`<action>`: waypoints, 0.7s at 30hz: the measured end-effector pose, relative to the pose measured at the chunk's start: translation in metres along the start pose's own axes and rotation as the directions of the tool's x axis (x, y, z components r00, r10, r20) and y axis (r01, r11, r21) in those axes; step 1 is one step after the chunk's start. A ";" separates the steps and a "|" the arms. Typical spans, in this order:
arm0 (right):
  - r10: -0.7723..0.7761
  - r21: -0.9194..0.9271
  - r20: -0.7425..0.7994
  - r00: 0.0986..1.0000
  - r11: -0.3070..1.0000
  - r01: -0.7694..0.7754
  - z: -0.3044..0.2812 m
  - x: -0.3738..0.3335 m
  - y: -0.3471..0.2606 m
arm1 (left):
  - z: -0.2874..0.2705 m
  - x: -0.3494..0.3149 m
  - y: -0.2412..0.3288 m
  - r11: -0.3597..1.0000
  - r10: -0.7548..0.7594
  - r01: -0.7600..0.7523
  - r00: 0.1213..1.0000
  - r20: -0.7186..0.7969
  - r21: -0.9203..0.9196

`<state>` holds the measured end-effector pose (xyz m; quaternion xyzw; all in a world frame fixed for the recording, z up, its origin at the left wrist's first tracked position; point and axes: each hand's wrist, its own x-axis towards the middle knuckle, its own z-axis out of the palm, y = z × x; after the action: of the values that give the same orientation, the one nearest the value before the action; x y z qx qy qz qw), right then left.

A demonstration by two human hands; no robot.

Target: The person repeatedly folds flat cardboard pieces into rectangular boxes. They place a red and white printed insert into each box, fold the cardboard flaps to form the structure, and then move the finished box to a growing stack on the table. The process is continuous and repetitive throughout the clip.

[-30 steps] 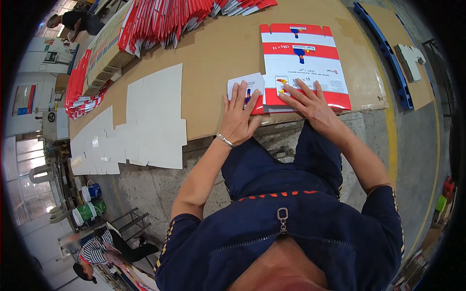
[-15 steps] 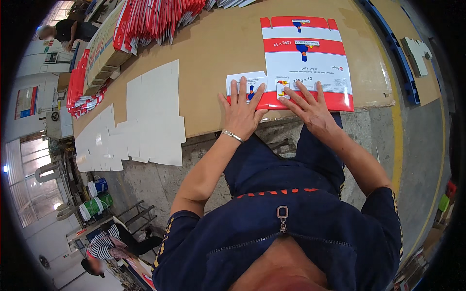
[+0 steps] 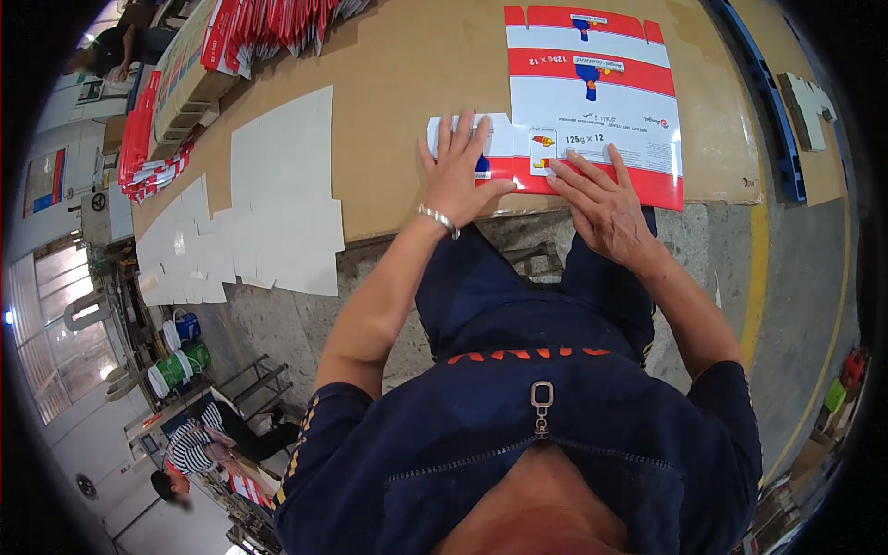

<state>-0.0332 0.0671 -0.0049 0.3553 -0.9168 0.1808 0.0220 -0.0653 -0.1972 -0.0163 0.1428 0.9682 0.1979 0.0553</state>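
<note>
A flat red and white printed carton blank (image 3: 592, 109) lies on the brown tabletop, with its near edge along the table's front edge. My left hand (image 3: 460, 171) is open and lies flat on the small left flap, its fingers pointing away from me and its thumb stretched to the right. A silver bracelet (image 3: 438, 220) is on that wrist. My right hand (image 3: 607, 205) rests on the red near band, fingers stretched over the carton and pointing away to the left. Neither hand has anything gripped. Both palms hide parts of the near edge.
White card sheets (image 3: 282, 190) overlap at the table's left. Behind them stand red and white folded cartons (image 3: 268, 32) packed in rows. A blue rack (image 3: 786, 157) with grey-white card pieces (image 3: 807, 111) is at the right. Two people (image 3: 194, 453) (image 3: 120, 46) are farther left.
My view has shifted a little, so the table and carton sit higher in the picture. My right hand has slid slightly nearer to me, uncovering more of the carton's print. The left stays on its flap.
</note>
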 end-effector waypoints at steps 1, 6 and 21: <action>-0.003 0.017 -0.034 0.999 1.000 0.003 -0.002 0.002 0.000 | -0.002 0.015 0.000 1.000 -0.027 0.027 1.000 0.000 -0.010; 0.022 0.362 -0.117 0.993 0.932 0.022 0.002 -0.010 0.000 | -0.003 0.078 -0.005 0.991 -0.131 0.126 0.983 -0.131 -0.049; 0.880 0.574 -0.015 0.475 0.397 -0.717 -0.110 -0.080 0.188 | -0.059 -0.050 -0.002 0.904 -0.163 0.047 0.957 -0.241 -0.424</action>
<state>-0.1072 0.2847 0.0248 -0.1781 -0.8753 0.4495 -0.0137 -0.0276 -0.2356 0.0398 0.0467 0.9089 0.4127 -0.0377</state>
